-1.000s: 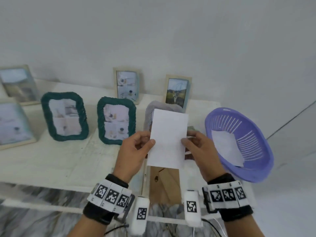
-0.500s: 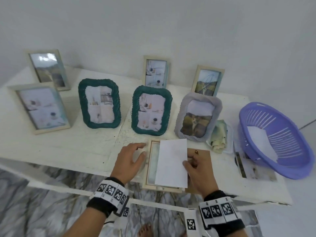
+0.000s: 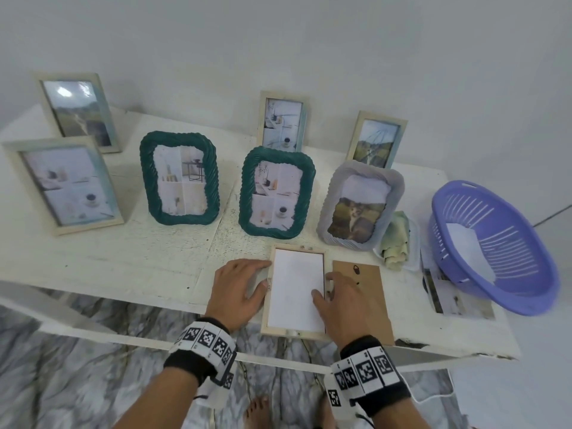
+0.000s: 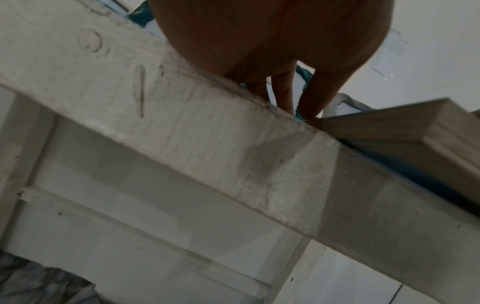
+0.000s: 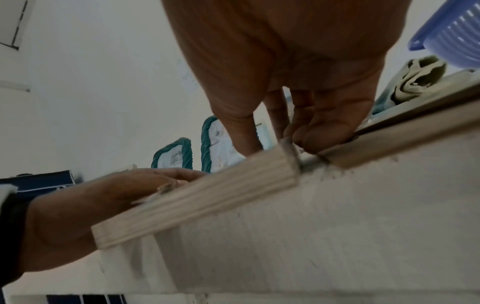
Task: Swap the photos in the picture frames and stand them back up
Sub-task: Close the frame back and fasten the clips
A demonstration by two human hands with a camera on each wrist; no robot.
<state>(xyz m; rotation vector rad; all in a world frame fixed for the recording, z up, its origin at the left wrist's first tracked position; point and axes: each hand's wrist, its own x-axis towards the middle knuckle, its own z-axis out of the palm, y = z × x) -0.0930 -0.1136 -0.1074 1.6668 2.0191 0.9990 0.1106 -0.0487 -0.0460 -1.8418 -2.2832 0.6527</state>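
A second earlier both hands held the white photo sheet [image 3: 296, 289] up in the air, upright, in front of the grey frame [image 3: 360, 202]. Half a second later it lay askew over the face-down wooden frame [image 3: 294, 332] at the table [image 3: 130, 258] edge, overlapping the brown backing board [image 3: 368, 292]. By now it sat squarely inside the frame's recess. The left hand [image 3: 240, 291] had come down flat beside the frame's left rail, and the right hand [image 3: 339, 300] pressed the sheet with thumb and forefinger at its right edge.
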